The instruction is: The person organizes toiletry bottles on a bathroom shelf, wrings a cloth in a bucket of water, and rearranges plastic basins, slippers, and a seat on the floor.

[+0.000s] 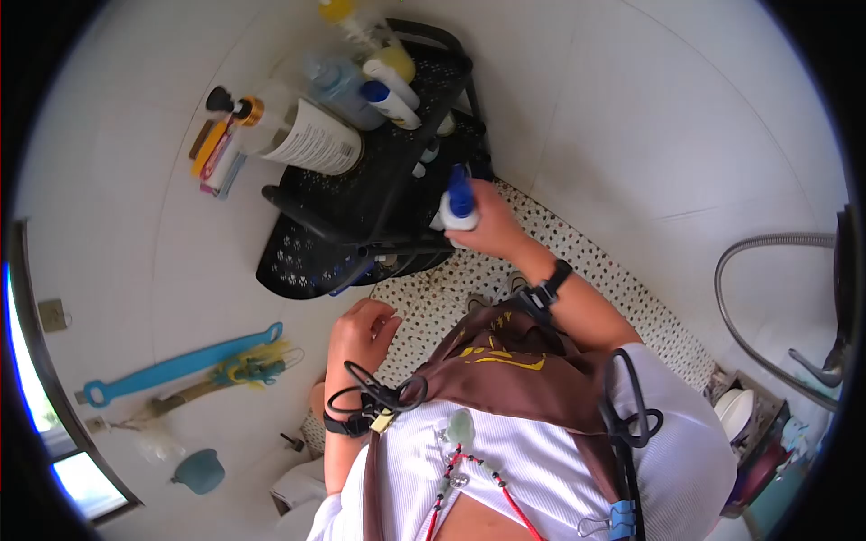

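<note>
My right hand (pixel 494 225) is closed around a white bottle with a blue spray top (pixel 460 200), held beside the lower tier of a black shelf rack (pixel 397 171). The bottle stands roughly upright, its lower part partly hidden by my fingers. My left hand (pixel 363 326) hangs in front of my body below the rack, fingers loosely bent and a gap at the thumb, with nothing seen in it. On the top shelf stand a large pump bottle (pixel 316 135), a light blue bottle (pixel 341 90), a white bottle with a blue cap (pixel 391 104) and a clear bottle with yellow liquid (pixel 388 50).
Speckled tile floor (pixel 577 261) lies below. A blue long-handled tool (pixel 185 362), a brush (pixel 216 383) and a blue scoop (pixel 198 472) hang on the left wall. A shower hose (pixel 726 298) loops at right, above a crate (pixel 744 406) of items.
</note>
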Demonstrator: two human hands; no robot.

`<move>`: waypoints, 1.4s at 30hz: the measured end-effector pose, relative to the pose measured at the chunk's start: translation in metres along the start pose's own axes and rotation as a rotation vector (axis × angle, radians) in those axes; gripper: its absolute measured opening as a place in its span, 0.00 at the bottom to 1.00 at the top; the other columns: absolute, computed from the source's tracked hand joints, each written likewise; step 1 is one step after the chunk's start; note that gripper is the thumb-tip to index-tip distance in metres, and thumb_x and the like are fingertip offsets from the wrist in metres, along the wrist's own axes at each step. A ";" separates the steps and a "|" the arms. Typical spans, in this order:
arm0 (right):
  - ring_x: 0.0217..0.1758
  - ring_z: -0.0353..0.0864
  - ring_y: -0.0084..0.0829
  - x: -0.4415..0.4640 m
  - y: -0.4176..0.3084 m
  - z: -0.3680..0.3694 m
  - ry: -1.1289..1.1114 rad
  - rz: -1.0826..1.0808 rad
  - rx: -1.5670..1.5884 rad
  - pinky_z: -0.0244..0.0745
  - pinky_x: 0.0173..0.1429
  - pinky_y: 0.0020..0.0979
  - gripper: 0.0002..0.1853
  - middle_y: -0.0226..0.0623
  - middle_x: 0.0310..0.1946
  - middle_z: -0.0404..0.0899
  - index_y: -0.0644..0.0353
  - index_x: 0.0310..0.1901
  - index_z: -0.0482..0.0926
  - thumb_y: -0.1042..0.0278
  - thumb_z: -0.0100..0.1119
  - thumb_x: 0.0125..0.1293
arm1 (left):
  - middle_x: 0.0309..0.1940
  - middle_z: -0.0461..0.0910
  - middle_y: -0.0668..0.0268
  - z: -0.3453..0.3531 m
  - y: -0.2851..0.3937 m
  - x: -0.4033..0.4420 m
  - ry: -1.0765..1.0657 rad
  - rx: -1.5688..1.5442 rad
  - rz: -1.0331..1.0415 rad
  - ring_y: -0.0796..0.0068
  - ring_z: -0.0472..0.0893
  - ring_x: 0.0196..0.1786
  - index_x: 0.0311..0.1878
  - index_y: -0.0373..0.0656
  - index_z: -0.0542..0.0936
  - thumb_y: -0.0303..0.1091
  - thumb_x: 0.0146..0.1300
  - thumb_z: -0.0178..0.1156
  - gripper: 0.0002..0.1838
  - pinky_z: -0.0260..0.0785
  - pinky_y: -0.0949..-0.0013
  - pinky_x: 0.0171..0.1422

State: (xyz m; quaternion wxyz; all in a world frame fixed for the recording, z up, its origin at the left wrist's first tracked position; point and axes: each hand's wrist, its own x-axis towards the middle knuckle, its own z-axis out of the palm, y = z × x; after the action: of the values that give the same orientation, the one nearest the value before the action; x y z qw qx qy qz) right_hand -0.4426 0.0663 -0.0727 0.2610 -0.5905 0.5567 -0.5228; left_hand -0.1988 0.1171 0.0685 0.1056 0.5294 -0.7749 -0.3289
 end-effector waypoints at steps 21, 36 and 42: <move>0.56 0.71 0.43 0.089 0.075 0.127 -0.351 0.098 0.440 0.65 0.60 0.35 0.37 0.46 0.51 0.73 0.60 0.54 0.69 0.72 0.71 0.36 | 0.26 0.78 0.61 -0.018 -0.057 -0.043 -0.006 0.082 -0.187 0.72 0.79 0.26 0.32 0.35 0.78 0.23 0.50 0.63 0.05 0.70 0.73 0.30; 0.52 0.76 0.40 0.105 0.022 0.069 -0.827 0.363 -0.068 0.69 0.55 0.33 0.31 0.48 0.50 0.75 0.63 0.51 0.73 0.70 0.67 0.39 | 0.27 0.78 0.59 -0.021 -0.084 -0.028 -0.058 0.119 -0.130 0.68 0.79 0.27 0.34 0.35 0.78 0.24 0.49 0.63 0.08 0.71 0.71 0.30; 0.51 0.76 0.45 0.076 0.000 0.073 -0.663 0.391 -0.062 0.69 0.55 0.32 0.32 0.53 0.49 0.74 0.64 0.56 0.67 0.78 0.59 0.43 | 0.27 0.77 0.59 -0.022 -0.084 -0.016 -0.051 0.110 -0.082 0.67 0.79 0.26 0.34 0.36 0.77 0.24 0.49 0.63 0.08 0.71 0.71 0.29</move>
State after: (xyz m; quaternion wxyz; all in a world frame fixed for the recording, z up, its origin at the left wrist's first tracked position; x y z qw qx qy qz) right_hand -0.3885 -0.0247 -0.0709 0.5034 -0.6179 0.5597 -0.2269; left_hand -0.1182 0.1034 0.0363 0.0429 0.5573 -0.7718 -0.3031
